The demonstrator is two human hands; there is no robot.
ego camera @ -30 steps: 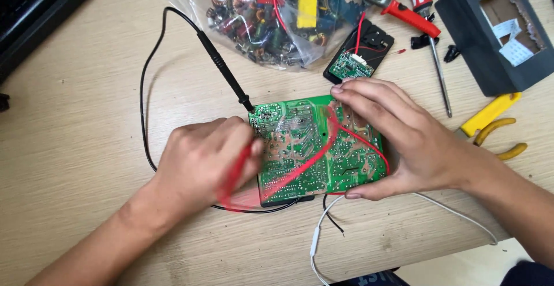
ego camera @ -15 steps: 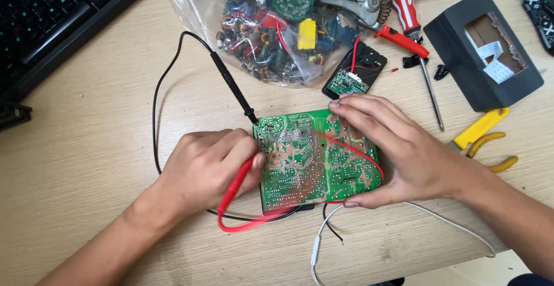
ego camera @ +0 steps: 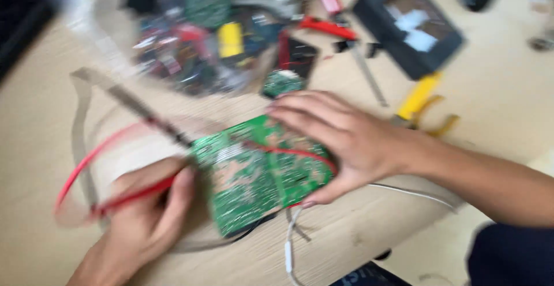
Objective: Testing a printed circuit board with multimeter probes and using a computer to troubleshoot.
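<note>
The view is blurred by camera motion. A green circuit board (ego camera: 254,176) lies solder side up on the wooden table (ego camera: 40,147). My right hand (ego camera: 340,139) rests flat on the board's right half and holds it down. My left hand (ego camera: 147,214) sits at the board's left edge and grips a red probe (ego camera: 135,193); the red lead loops out to the left. A black probe (ego camera: 144,113) lies on the table with its tip near the board's upper left corner. A red wire crosses the board under my right hand.
A clear plastic bag of electronic parts (ego camera: 190,38) lies behind the board, with a small green board (ego camera: 283,81) beside it. A black box (ego camera: 407,26), red-handled tool (ego camera: 329,29) and yellow-handled pliers (ego camera: 421,98) sit at the back right. A white cable (ego camera: 288,251) trails toward the table's front edge.
The camera has swung and the picture has blurred. My left hand has slid down and left off the board with the red probe, and the red lead now loops wide to the left. My right hand stays on the board.
</note>
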